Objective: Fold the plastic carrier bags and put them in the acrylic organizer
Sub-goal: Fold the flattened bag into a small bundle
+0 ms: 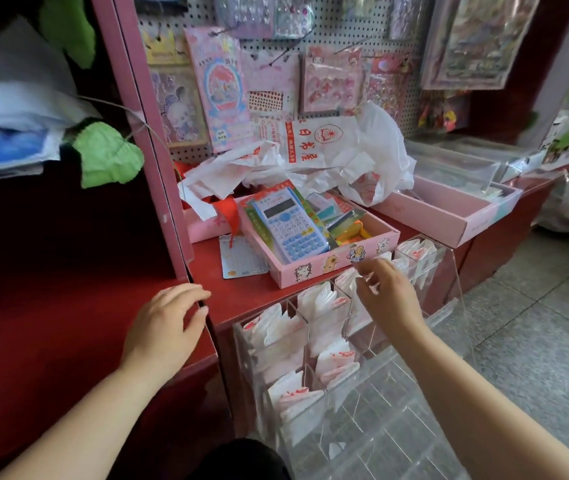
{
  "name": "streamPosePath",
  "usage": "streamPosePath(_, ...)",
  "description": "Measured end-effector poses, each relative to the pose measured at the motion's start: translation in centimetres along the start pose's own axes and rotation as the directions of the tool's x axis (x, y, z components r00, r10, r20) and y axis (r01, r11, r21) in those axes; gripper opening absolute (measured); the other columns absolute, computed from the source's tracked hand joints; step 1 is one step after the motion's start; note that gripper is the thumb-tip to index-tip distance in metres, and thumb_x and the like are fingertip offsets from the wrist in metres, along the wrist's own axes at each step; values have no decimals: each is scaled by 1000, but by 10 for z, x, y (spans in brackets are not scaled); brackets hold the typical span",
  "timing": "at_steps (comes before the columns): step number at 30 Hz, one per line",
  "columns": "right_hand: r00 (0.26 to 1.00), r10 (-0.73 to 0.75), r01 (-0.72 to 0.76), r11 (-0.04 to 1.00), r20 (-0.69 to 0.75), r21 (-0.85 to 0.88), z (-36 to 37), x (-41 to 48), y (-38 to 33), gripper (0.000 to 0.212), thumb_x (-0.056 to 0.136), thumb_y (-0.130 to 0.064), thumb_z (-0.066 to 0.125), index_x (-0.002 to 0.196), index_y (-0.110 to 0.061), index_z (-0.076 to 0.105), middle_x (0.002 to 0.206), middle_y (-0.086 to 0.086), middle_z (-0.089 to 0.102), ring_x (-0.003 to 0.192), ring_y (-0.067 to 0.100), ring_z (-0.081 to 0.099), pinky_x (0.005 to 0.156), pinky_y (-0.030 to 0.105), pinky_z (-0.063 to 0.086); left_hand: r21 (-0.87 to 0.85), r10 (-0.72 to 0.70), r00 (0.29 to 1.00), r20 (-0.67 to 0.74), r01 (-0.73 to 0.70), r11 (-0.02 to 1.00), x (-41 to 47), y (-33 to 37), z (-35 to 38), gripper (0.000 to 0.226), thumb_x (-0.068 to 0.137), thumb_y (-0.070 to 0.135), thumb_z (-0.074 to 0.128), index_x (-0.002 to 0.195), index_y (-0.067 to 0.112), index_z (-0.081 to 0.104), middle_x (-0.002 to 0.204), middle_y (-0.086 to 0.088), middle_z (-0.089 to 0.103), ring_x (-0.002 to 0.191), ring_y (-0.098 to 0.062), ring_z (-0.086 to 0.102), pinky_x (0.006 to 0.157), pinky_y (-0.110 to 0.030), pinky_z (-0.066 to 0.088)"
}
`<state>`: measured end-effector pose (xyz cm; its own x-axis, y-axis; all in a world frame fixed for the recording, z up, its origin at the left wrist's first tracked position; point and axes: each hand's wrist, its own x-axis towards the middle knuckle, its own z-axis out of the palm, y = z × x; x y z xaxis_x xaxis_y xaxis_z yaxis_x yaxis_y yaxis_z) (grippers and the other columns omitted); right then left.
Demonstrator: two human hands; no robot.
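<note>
The right hand hangs over the upper row of the organizer, fingers curled in and thumb close to them. White plastic shows between thumb and fingertips, but I cannot tell whether the hand pinches a bag or only hovers above it. The left hand is well apart from it, fingers relaxed and slightly spread, holding nothing, at the corner of the red counter.

The organizer is clear acrylic, set against the counter front directly under the right hand and reaching down toward the person. Folded bags, white with red print, stand upright in its compartments: just under the right fingertips, beyond them on the far side, and between the two hands. The compartments nearest the person look mostly bare.

Just beyond the right fingertips a pink tray sits on the counter, holding a blue calculator and other small stationery. A printed card lies flat beside the tray, beyond the left hand. Farther beyond both hands, behind the tray, a heap of loose bags lies crumpled and unfolded against a pegboard hung with sticker packs. A long pink box lies beyond the right hand and out to its right. Grey floor shows on that same side.
</note>
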<state>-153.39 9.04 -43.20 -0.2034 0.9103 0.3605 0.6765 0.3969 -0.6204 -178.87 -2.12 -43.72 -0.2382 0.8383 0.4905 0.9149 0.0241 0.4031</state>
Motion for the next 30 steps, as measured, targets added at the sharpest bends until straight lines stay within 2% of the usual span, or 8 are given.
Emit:
streamPosePath(3, 999, -21, 22, 998, 27, -62, 7, 33, -16, 26, 91, -12, 53, 116, -10, 58, 110, -1, 56, 88, 10, 48, 72, 21, 37, 121, -183, 956, 229, 159, 980, 3, -32, 1, 46, 95, 28, 46, 139, 20, 38, 150, 2, 28, 139, -15, 22, 111, -29, 16)
streamPosePath(10, 996, -31, 50, 972, 86, -228, 38, 121, -46, 44, 89, -21, 56, 131, -12, 46, 134, 7, 48, 120, 25, 44, 94, 31, 35, 291, -211, 898, 386, 98, 952, 18, -59, 19, 56, 96, 53, 19, 146, 31, 10, 155, 9, 1, 142, -7, -3, 114, -26, -2)
streamPosePath(16, 987, -96, 138, 916, 128, -377, 93, 201, -96, 59, 91, -25, 55, 142, -18, 28, 149, 6, 25, 132, 28, 29, 102, 40, 34, 291, -253, 855, 453, 127, 948, 21, -62, 17, 138, 20, 76, -44, 145, 35, -3, 135, 26, -18, 125, 8, -22, 104, -19, -17)
streamPosePath(20, 992, -60, 108, 864, 112, -492, 125, 239, -115, 66, 90, -7, 48, 145, -19, 13, 154, 6, 8, 129, 32, 35, 92, 41, 40, 274, -240, 878, 414, 132, 953, 19, -70, 22, 120, 37, 72, -47, 142, 36, -2, 140, 20, -16, 130, 6, -15, 107, -19, -12)
streamPosePath(23, 998, -22, 49, 864, 61, -501, 139, 259, -121, 67, 90, -4, 48, 145, -17, 12, 150, 9, 19, 115, 35, 50, 75, 38, 40, 277, -272, 808, 523, 141, 951, 19, -73, 20, 80, 89, 58, -10, 120, 31, 59, 131, 10, 51, 118, -3, 51, 98, -21, 24)
streamPosePath(24, 999, -1, 24, 865, 45, -501, 143, 263, -121, 64, 90, -4, 48, 144, -16, 14, 148, 11, 24, 113, 35, 52, 74, 37, 40, 265, -263, 800, 540, 135, 955, 20, -71, 20, 75, 91, 56, -6, 119, 32, 59, 131, 9, 52, 118, -2, 51, 98, -20, 24)
streamPosePath(27, 1000, 18, -10, 853, 11, -521, 149, 268, -122, 45, 89, 2, 45, 132, -7, 37, 128, 17, 50, 109, 35, 56, 77, 37, 43, 230, -192, 899, 395, 105, 967, 20, -70, 25, 90, 59, 61, -22, 143, 39, 1, 140, 20, -16, 129, 6, -16, 107, -19, -13)
streamPosePath(30, 997, -72, 57, 829, -5, -556, 148, 265, -125, 30, 89, 6, 41, 117, 1, 51, 114, 21, 58, 104, 36, 57, 78, 39, 45, 244, -204, 870, 448, 101, 965, 20, -72, 24, 96, 52, 57, -24, 144, 38, -7, 133, 26, -24, 120, 8, -28, 101, -22, -21)
